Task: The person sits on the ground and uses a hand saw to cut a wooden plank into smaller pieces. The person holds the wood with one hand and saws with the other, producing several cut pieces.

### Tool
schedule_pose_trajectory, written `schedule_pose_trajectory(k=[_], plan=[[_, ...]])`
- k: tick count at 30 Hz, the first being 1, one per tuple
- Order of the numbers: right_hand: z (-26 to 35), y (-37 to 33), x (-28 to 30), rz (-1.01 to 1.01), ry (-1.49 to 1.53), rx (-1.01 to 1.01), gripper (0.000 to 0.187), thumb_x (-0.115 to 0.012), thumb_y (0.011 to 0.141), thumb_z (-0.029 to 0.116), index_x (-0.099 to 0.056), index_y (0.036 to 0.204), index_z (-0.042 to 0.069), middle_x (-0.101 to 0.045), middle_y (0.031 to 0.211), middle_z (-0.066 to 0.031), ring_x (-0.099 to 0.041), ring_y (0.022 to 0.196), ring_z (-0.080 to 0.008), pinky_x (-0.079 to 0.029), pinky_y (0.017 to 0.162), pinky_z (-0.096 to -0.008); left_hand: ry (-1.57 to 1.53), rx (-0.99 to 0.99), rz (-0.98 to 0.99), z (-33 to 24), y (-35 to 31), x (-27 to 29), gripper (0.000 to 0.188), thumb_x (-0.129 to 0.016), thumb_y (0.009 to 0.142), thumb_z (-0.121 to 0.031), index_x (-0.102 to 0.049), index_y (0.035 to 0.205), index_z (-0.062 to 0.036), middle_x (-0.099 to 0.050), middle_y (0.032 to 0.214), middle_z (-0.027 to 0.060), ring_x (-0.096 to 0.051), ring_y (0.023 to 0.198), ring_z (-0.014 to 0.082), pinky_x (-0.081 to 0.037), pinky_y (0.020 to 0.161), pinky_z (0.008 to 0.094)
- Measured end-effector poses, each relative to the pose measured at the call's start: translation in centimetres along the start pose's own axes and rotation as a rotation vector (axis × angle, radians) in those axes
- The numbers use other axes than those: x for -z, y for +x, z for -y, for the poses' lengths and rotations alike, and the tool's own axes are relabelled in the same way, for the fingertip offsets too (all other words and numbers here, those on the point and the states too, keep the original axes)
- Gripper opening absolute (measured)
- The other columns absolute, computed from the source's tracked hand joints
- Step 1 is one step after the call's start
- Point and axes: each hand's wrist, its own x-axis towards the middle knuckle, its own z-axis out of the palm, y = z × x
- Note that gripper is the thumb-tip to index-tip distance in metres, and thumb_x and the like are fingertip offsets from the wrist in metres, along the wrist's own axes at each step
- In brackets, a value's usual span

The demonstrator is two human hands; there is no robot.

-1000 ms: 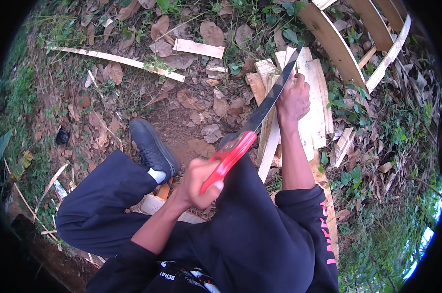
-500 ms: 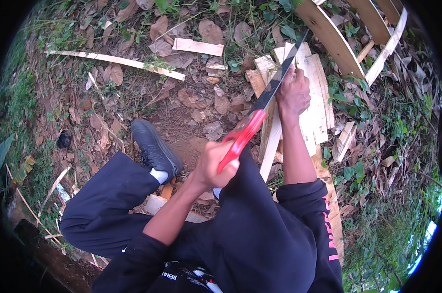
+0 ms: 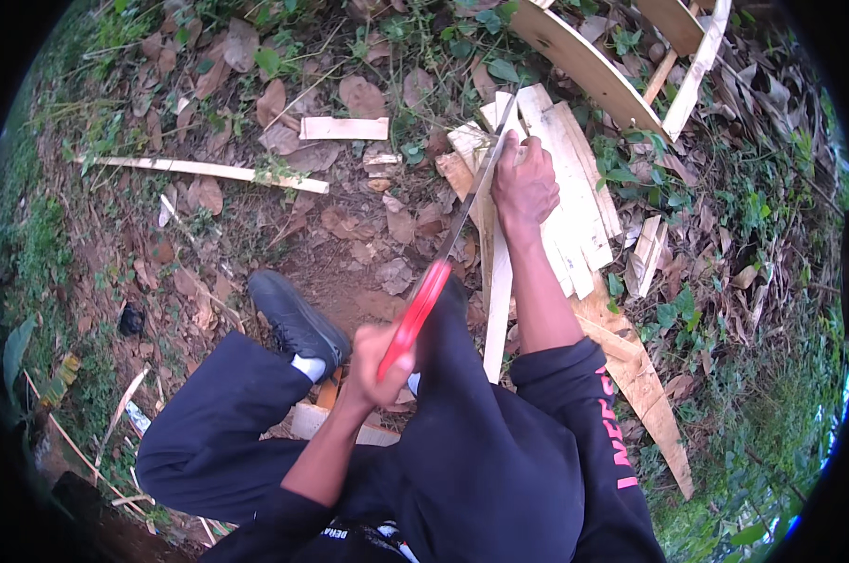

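My left hand point(image 3: 379, 361) is closed round the red handle of a hand saw point(image 3: 422, 305), low and near my bent knee. The saw's thin dark blade slants up and right, its far part lying beside my right hand. My right hand point(image 3: 526, 188) is curled with its thumb near the blade, pressed on a pale wooden strip point(image 3: 499, 305). Under that hand lies a stack of flat wooden boards point(image 3: 565, 178). What its fingertips grip beneath is partly hidden.
Curved wooden planks point(image 3: 598, 70) stand at the upper right. A long thin strip point(image 3: 208, 171) and a short board point(image 3: 344, 129) lie on leafy ground at the left. A tapered board point(image 3: 645, 394) is by my right arm. My shoe point(image 3: 298, 324) rests on bare soil.
My left hand has drawn the saw down and back toward me, and the blade has slid along beside my right hand. My right hand stays on the wood; the whole view has shifted slightly.
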Motion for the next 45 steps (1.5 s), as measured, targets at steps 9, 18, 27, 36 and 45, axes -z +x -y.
schedule_pose_trajectory(k=[9, 18, 27, 36, 45], plan=[[0.4, -0.6, -0.3, -0.036, 0.058, 0.007, 0.048, -0.044, 0.099, 0.051, -0.062, 0.102, 0.007, -0.067, 0.106, -0.0195, -0.066, 0.092, -0.0433, -0.050, 0.080, -0.0524, -0.063, 0.005, -0.025, -1.3, -0.6, 0.7, 0.034, -0.055, 0.083, -0.033, -0.053, 0.069, -0.0018, -0.045, 0.055, 0.0065, -0.050, 0.047, 0.0201, -0.036, 0.050, 0.0332], [-0.1, -0.8, -0.8, -0.035, 0.101, 0.027, 0.051, -0.044, 0.098, 0.052, -0.064, 0.115, 0.008, -0.064, 0.110, -0.0201, -0.068, 0.088, -0.0402, -0.053, 0.077, -0.0525, -0.092, 0.001, -0.039, 1.3, -2.6, 0.6, 0.039, -0.054, 0.086, -0.037, -0.049, 0.064, -0.0051, -0.044, 0.055, 0.0069, -0.047, 0.049, 0.0216, -0.036, 0.051, 0.0365], [-0.2, -0.9, -1.0, -0.001, 0.137, -0.018, 0.049, -0.043, 0.098, 0.053, -0.063, 0.109, 0.009, -0.064, 0.114, -0.0179, -0.067, 0.093, -0.0419, -0.052, 0.080, -0.0529, -0.098, 0.072, -0.044, 1.4, 0.1, 0.1, 0.034, -0.056, 0.084, -0.032, -0.050, 0.066, -0.0045, -0.046, 0.056, 0.0011, -0.044, 0.049, 0.0123, -0.034, 0.049, 0.0327], [-0.6, -0.7, -0.3, -0.005, 0.118, -0.016, 0.048, -0.043, 0.098, 0.051, -0.064, 0.108, 0.010, -0.063, 0.116, -0.0185, -0.067, 0.092, -0.0413, -0.052, 0.077, -0.0525, -0.098, 0.044, -0.050, -0.7, 2.2, -1.4, 0.030, -0.054, 0.086, -0.026, -0.048, 0.068, -0.0025, -0.045, 0.057, -0.0030, -0.039, 0.049, 0.0062, -0.028, 0.046, 0.0264], [-0.4, -0.4, -0.5, 0.034, 0.083, -0.007, 0.048, -0.042, 0.099, 0.052, -0.064, 0.108, 0.010, -0.064, 0.112, -0.0178, -0.068, 0.090, -0.0397, -0.053, 0.076, -0.0515, -0.121, 0.170, -0.084, -2.4, 5.6, -2.1, 0.028, -0.053, 0.084, -0.022, -0.045, 0.065, -0.0032, -0.042, 0.056, -0.0019, -0.038, 0.050, 0.0081, -0.030, 0.048, 0.0295]])
